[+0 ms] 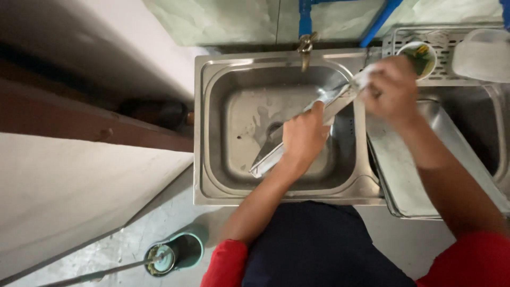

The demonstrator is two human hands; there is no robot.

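Note:
A shiny steel tray [268, 154] stands on edge, tilted across the steel sink basin [212, 122]. My left hand [304, 135] grips the tray at its middle. My right hand [390, 87] is at the tray's upper right end, closed on a pale cloth or sponge [364, 77] pressed against it. A brass tap [306, 49] hangs over the back of the basin.
Another steel tray [404, 175] leans at the sink's right side. A small bowl [422, 56] and a clear plastic container [483, 53] sit on the drain rack at the back right. A green bucket [178, 252] with a mop stands on the floor at lower left.

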